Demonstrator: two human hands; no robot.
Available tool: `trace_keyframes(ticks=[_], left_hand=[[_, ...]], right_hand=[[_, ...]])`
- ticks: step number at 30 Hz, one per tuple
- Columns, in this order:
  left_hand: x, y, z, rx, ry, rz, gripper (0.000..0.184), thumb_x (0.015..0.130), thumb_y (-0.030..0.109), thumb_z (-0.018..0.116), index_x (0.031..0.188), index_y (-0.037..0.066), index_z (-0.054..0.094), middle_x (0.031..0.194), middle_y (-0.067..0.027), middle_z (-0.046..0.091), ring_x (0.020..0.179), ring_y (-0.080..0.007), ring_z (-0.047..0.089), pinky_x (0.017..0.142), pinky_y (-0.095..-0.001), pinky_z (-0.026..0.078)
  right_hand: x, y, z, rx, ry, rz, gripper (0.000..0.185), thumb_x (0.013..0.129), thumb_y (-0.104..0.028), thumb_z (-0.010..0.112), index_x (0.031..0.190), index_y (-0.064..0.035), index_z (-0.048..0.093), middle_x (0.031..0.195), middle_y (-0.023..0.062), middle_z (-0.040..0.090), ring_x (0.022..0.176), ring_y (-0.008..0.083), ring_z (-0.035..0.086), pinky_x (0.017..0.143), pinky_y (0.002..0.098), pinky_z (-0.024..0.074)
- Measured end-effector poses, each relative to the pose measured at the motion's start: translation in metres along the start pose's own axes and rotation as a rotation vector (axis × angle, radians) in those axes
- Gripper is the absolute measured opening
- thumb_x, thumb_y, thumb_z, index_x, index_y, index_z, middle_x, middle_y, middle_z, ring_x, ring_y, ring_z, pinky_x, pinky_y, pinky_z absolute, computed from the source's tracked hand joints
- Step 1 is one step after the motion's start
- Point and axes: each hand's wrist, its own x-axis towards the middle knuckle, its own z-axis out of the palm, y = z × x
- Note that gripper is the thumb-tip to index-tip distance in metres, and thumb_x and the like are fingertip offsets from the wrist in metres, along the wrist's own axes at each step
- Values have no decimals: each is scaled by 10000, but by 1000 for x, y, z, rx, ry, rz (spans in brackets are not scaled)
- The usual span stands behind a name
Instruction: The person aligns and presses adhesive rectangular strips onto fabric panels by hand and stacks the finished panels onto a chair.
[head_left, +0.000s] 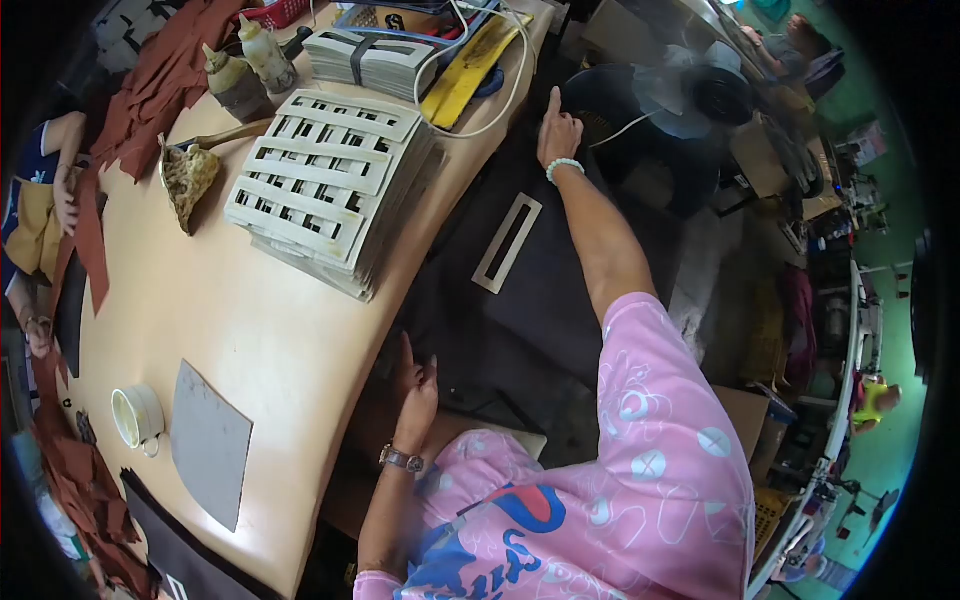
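My right hand is over the far part of a large dark sheet, its index finger stretched out and the other fingers partly curled, holding nothing I can see. On this sheet lies a flat cream rectangular frame with a long slot, apart from both hands. My left hand is beside the table edge, near the sheet, index finger raised and fingers apart, nothing visible in it. Left of the frame, a stack of cream slotted pieces sits on the table.
The table also bears a banded stack, two squeeze bottles, a crusted glue scoop, a white mug and a grey sheet. Brown strips hang at its far side, where another person is.
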Motion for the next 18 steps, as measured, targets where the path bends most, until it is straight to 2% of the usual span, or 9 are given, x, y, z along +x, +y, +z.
trace_keyframes(ticks=[1,3,4,5,7,10,13,16,18], left_hand=[[2,-1,-1,4,1,-13,622,900,118,553,1428,35,235,714,-35,440,576,-78,316,535,-239,357],[5,-4,-1,5,11,-46,626,895,114,561,1431,53,242,797,-61,522,593,-98,380,562,-247,392],[5,-4,-1,6,14,-56,630,893,113,566,1432,61,244,872,-79,542,621,-110,416,585,-252,412],[5,-4,-2,7,16,-65,634,890,112,570,1434,69,246,947,-96,562,649,-122,453,609,-257,431],[5,8,-7,6,15,-68,646,884,114,578,1436,84,244,1164,-142,558,744,-151,535,677,-268,473],[5,-3,-2,-82,99,-23,627,892,150,568,1417,35,246,1366,-178,407,1040,-239,543,849,-310,457],[1,-47,4,-274,132,-118,684,866,71,581,1436,73,204,1457,-187,250,1187,-298,460,957,-343,416],[0,18,-37,46,15,-400,687,860,69,584,1426,32,196,1460,-195,241,1273,-306,374,1044,-361,320],[-12,-2,-39,-287,17,-274,659,864,118,593,1402,-8,234,1448,-204,263,1309,-292,324,1074,-351,268]], right_hand=[[2,-2,5,-17,-5,4,659,816,-22,500,1417,-40,229,859,160,632,889,297,598,883,397,380],[7,-5,21,-50,-18,9,669,826,-13,488,1431,-44,204,849,149,627,915,287,586,881,384,383],[8,-6,33,-80,62,12,689,834,-28,500,1442,-52,176,873,126,622,964,272,563,885,369,388],[11,-5,41,-42,9,40,689,837,-33,500,1443,-53,172,891,124,622,987,273,551,899,382,379],[15,-9,39,31,-99,93,688,843,-41,500,1444,-57,165,928,122,622,1033,275,527,928,408,362],[8,-12,50,22,151,26,694,850,-68,500,1445,-55,143,1026,115,605,1066,297,511,966,456,318],[-5,-9,38,61,161,80,667,865,-77,483,1434,-29,139,1115,133,574,1103,317,489,985,499,279],[-23,-10,12,183,141,199,715,838,-107,552,1414,8,145,1176,167,540,1113,323,489,989,482,288],[-36,-12,-12,313,150,275,768,801,-121,611,1398,39,155,1176,192,536,1121,335,485,984,466,303]])
